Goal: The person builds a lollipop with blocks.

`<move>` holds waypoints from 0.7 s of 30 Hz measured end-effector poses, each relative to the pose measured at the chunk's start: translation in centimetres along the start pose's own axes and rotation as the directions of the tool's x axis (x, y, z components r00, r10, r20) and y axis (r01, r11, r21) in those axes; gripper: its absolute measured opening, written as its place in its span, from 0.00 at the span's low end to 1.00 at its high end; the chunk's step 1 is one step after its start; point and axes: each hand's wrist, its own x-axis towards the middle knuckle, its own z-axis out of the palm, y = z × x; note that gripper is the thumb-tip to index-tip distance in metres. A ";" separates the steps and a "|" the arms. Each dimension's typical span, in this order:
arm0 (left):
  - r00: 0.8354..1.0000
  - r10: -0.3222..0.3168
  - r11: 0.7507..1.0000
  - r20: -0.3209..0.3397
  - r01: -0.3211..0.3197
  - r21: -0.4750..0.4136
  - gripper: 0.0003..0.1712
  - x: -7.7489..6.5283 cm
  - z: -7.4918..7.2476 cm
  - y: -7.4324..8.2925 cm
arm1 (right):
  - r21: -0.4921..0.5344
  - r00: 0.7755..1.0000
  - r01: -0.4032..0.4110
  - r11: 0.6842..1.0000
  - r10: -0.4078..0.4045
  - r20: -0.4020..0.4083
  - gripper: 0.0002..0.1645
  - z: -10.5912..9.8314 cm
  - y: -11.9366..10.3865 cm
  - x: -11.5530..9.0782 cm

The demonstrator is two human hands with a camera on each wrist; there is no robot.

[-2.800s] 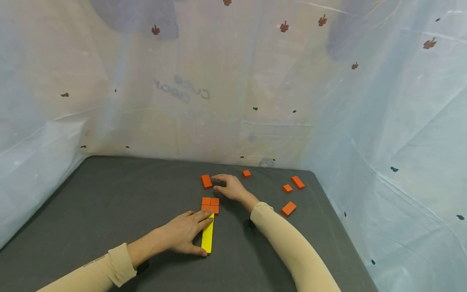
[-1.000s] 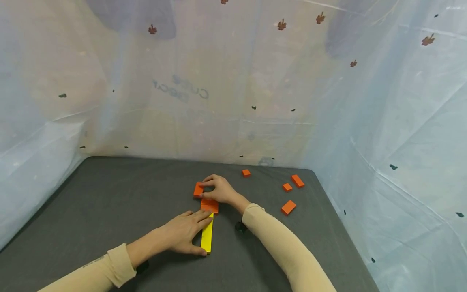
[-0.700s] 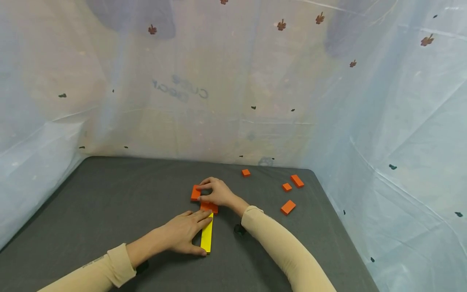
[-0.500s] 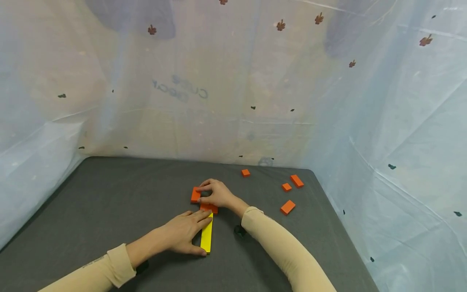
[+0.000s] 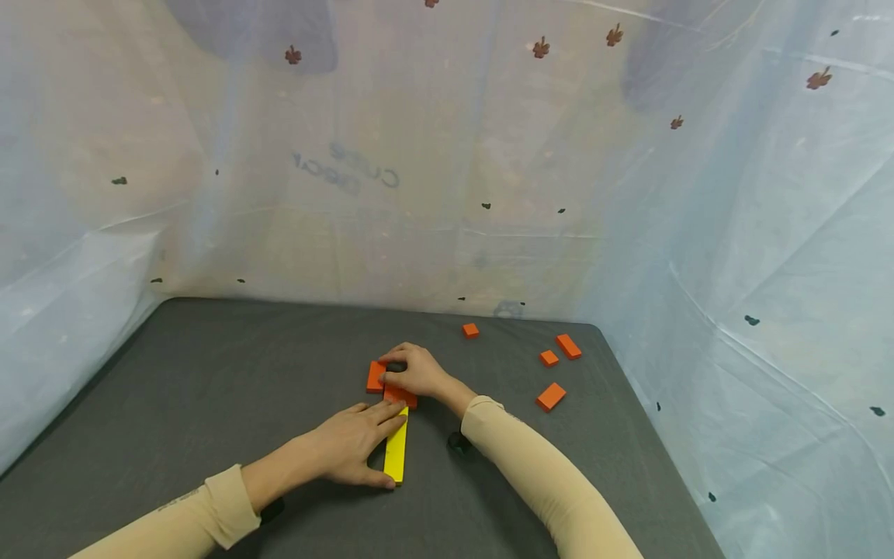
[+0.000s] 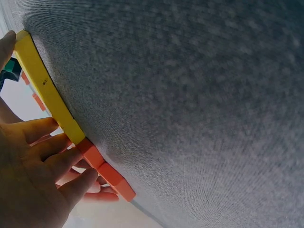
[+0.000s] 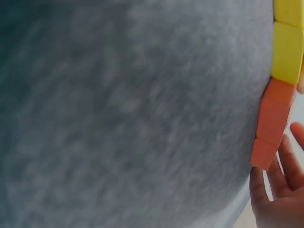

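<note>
My left hand (image 5: 352,442) rests along a long yellow block (image 5: 396,454), its thumb at the near end. Its fingertips reach the far end, where several orange blocks (image 5: 401,397) adjoin the yellow one. With thumb and fingers bent, my right hand (image 5: 417,373) grips another orange block (image 5: 375,377) at the left of that group. Part of the group is hidden under the right hand. The left wrist view shows the yellow block (image 6: 47,85) in line with orange blocks (image 6: 107,168). Right-hand fingertips touch the orange end (image 7: 265,153) in the right wrist view.
Several loose orange blocks lie at the right: a small one (image 5: 471,331) at the back, another small one (image 5: 549,358), a longer one (image 5: 569,346) and a nearer one (image 5: 551,397). The dark table (image 5: 244,373) is backed by translucent sheeting (image 5: 419,264).
My right hand has moved left to the orange block that lay behind the group, then brought it left and nearer, beside the group. The left hand has stayed on the yellow block.
</note>
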 end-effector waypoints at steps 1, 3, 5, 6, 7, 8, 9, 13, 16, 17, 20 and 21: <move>1.000 -0.002 1.000 0.005 0.002 -0.002 0.60 0.0 0.0 0.0 | -0.001 1.000 -0.009 1.000 0.009 -0.007 0.24 0.1 0.0 0.1; 1.000 -0.007 1.000 0.013 0.007 -0.004 0.60 0.1 0.0 0.0 | -0.011 0.999 -0.028 1.000 0.028 -0.019 0.25 0.3 0.0 0.2; 1.000 -0.012 1.000 0.019 0.012 -0.003 0.60 0.1 0.1 -0.1 | -0.030 0.999 -0.042 0.999 0.041 -0.024 0.25 0.6 0.0 0.4; 1.000 -0.013 1.000 0.021 0.013 -0.003 0.60 0.2 0.1 -0.1 | -0.038 0.999 -0.049 0.998 0.048 -0.025 0.26 0.6 -0.1 0.4; 1.000 -0.014 1.000 0.021 0.014 -0.002 0.60 0.2 0.2 -0.1 | -0.045 0.998 -0.056 0.997 0.055 -0.023 0.26 0.7 -0.1 0.5; 1.000 -0.015 1.000 0.023 0.015 -0.001 0.60 0.3 0.2 -0.2 | -0.050 0.998 -0.060 0.997 0.059 -0.023 0.26 0.7 -0.2 0.5; 1.000 -0.016 1.000 0.024 0.016 0.001 0.61 0.3 0.3 -0.2 | -0.052 0.998 -0.061 0.997 0.060 -0.023 0.26 0.6 -0.3 0.5; 1.000 -0.018 1.000 0.025 0.018 0.000 0.61 0.3 0.3 -0.3 | -0.060 0.998 -0.056 0.997 0.056 -0.017 0.26 0.4 -0.5 0.5; 1.000 -0.016 1.000 0.022 0.016 -0.001 0.61 0.3 0.4 -0.3 | -0.064 0.999 -0.053 0.997 0.052 -0.015 0.26 0.4 -0.5 0.5; 1.000 -0.014 1.000 0.020 0.014 0.000 0.61 0.3 0.4 -0.3 | -0.063 0.998 -0.054 0.997 0.053 -0.014 0.26 0.4 -0.5 0.5; 1.000 -0.008 1.000 0.019 0.008 -0.001 0.60 0.2 0.4 -0.3 | -0.059 0.998 -0.056 0.997 0.055 -0.011 0.26 0.4 -0.4 0.5; 1.000 -0.006 1.000 0.020 0.006 -0.002 0.60 0.2 0.4 -0.3 | -0.057 0.998 -0.058 0.997 0.057 -0.010 0.26 0.4 -0.4 0.5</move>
